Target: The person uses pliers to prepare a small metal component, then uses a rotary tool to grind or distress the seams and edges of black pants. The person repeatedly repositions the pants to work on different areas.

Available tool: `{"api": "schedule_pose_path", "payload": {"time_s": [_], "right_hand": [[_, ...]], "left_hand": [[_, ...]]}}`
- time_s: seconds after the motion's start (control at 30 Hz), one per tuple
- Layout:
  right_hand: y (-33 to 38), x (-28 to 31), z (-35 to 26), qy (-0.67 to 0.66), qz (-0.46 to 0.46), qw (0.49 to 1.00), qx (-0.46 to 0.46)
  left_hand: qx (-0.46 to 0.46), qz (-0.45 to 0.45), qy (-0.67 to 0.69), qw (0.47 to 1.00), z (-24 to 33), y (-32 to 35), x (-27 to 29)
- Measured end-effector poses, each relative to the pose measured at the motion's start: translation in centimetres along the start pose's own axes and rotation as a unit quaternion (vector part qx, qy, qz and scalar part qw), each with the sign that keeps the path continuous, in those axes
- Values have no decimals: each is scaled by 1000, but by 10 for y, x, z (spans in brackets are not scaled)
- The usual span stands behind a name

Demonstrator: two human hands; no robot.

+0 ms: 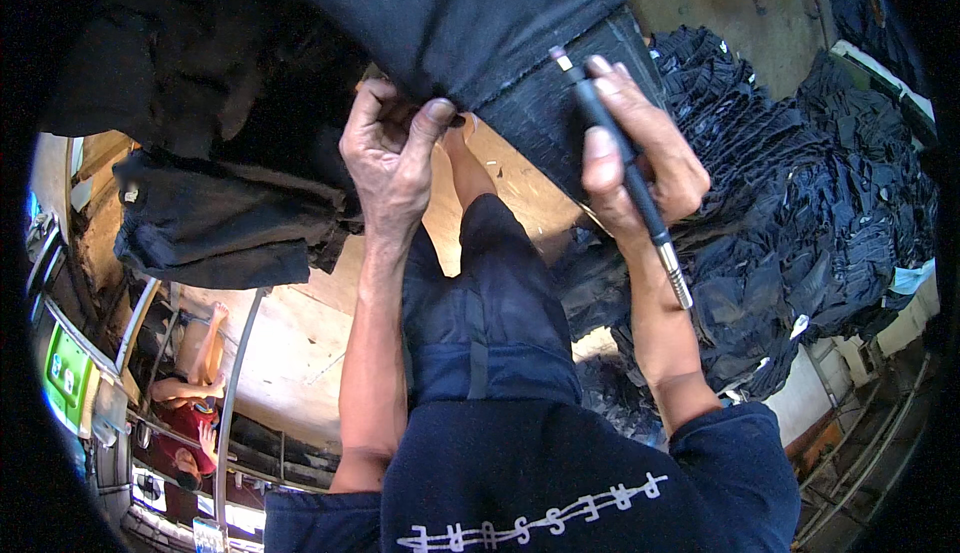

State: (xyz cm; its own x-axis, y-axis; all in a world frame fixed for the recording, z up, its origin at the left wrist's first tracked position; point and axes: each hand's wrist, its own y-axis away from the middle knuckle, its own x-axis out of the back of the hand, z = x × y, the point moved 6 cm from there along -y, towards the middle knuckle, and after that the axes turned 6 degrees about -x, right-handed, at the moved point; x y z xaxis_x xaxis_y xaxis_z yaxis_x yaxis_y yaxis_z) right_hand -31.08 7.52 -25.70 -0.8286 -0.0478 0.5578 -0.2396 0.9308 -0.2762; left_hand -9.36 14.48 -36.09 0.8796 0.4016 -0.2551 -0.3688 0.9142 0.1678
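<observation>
Plywood floor (300,343) under heaps of dark cloth (800,223). Left hand (392,158) pinches black fabric (470,13); right hand (640,153) grips a pen (625,168).

a green rectangular sign (66,378) with white marks stands far left.

head-worn fisheye, looking down, close

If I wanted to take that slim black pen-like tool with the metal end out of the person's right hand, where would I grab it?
Probably by the bare silver metal end of the slim black pen-like tool, coming from below the right hand. The fingers wrap the black middle of the shaft, and the short top tip lies against the dark denim fabric, so only that lower end sticks out free.
</observation>
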Motion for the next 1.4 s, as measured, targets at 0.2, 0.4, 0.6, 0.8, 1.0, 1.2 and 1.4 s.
{"api": "schedule_pose_path", "payload": {"time_s": [0.2, 0.4, 0.6, 0.8, 1.0, 1.2, 1.4], "right_hand": [[4, 33, 33, -142, 206, 947, -204], [-14, 61, 11, -162, 204, 933, -250], [-52, 15, 23, -104, 157, 960, -205], [27, 88, 73, -60, 203, 911, -355], [33, 71, 46, -94, 260, 904, -326], [46, 84, 30, 6, 302, 882, -361], [107, 123, 38, 76, 361, 861, -350]], "left_hand": [[30, 19, -10, 999, 32, -4, 14], [37, 83, -139, 986, 95, -51, 36], [40, 16, -232, 972, 85, -50, -11], [-29, -237, -350, 906, 133, -54, -19], [-327, -9, -571, 753, 221, -263, 52], [-166, -292, -593, 732, 190, -318, 18], [141, -351, -284, 881, 189, -234, 9]]}}
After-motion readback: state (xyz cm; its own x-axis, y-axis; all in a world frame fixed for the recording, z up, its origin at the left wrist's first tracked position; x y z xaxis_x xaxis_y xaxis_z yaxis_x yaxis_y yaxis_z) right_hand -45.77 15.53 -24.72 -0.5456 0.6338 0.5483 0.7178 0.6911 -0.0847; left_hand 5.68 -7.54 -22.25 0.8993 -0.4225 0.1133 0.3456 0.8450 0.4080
